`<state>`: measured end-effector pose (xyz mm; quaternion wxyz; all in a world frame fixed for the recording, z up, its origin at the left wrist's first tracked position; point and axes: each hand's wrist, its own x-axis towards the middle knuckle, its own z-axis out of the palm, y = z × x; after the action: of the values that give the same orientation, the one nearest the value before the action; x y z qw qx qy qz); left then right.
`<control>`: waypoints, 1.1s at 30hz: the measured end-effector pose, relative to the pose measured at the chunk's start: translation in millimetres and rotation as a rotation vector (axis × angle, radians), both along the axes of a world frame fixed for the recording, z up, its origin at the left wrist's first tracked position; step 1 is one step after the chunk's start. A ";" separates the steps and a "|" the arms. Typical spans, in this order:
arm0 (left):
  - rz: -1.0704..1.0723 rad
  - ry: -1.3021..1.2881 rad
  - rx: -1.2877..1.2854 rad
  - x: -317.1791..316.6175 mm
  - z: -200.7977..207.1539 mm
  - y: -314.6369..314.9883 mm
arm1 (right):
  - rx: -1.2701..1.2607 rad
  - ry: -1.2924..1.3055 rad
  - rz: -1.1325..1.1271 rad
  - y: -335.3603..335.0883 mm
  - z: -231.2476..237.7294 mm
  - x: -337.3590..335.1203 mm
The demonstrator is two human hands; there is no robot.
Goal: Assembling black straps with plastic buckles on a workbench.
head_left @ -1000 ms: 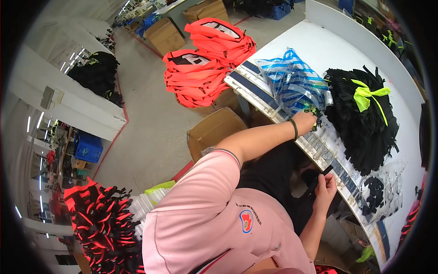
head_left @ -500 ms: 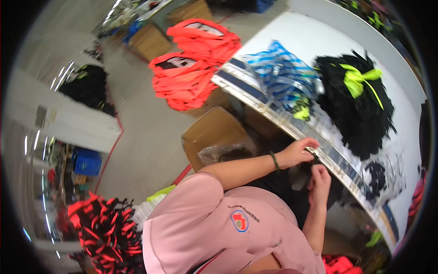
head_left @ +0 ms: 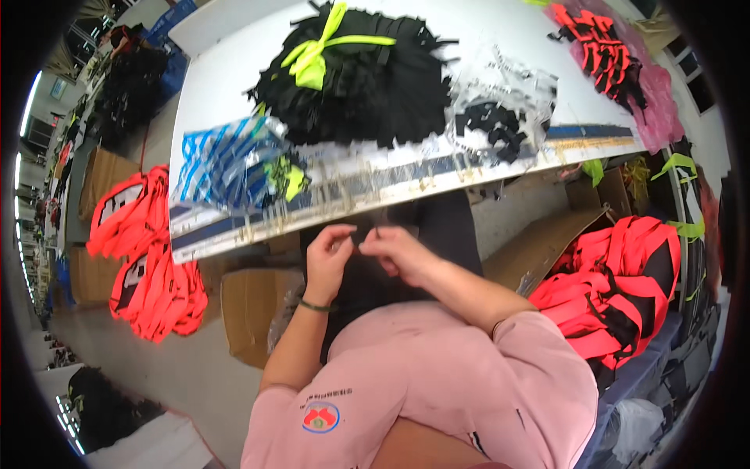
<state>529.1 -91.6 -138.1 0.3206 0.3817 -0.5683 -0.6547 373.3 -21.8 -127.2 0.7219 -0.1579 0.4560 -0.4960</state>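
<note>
My left hand [head_left: 329,259], with a dark bracelet on its wrist, is held just off the front edge of the white table [head_left: 437,82], fingers bent into a pinch. Facing it, my right hand [head_left: 400,252] is pinched as well, the two sets of fingertips almost meeting. Something small and dark seems to be between them, too small to name. On the table beyond lies a large bundle of black strips [head_left: 351,86] tied with a yellow-green band [head_left: 311,62]. To its left is a blue-striped plastic bag [head_left: 226,164]; to its right, a clear bag [head_left: 500,105] with small black pieces.
Orange-red fabric pieces [head_left: 160,285] are stacked at left, beside an open cardboard box [head_left: 254,313] under the table. Another orange-and-black pile [head_left: 613,289] stands close by my right arm. A pink plastic bag [head_left: 660,102] with orange-and-black strips lies at the table's far right.
My view has swung to the right, bringing the table across the front and the right-hand pile into sight. Both hands have come together, fingertips close, just off the table edge.
</note>
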 end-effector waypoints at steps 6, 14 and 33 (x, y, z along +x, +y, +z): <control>-0.019 0.088 0.092 -10.8 7.5 -1.3 | -0.021 -0.018 -0.159 -2.2 4.0 -7.7; 0.015 0.184 0.122 -3.0 2.4 -0.9 | 0.006 -0.039 -0.054 1.4 4.0 4.6; 0.045 0.041 -0.285 2.7 -0.7 4.3 | -0.127 0.002 -0.139 -4.4 4.6 8.7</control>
<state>531.8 -87.3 -138.8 0.3975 0.3316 -0.6402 -0.5676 382.1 -26.1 -122.6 0.6738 -0.1717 0.4341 -0.5728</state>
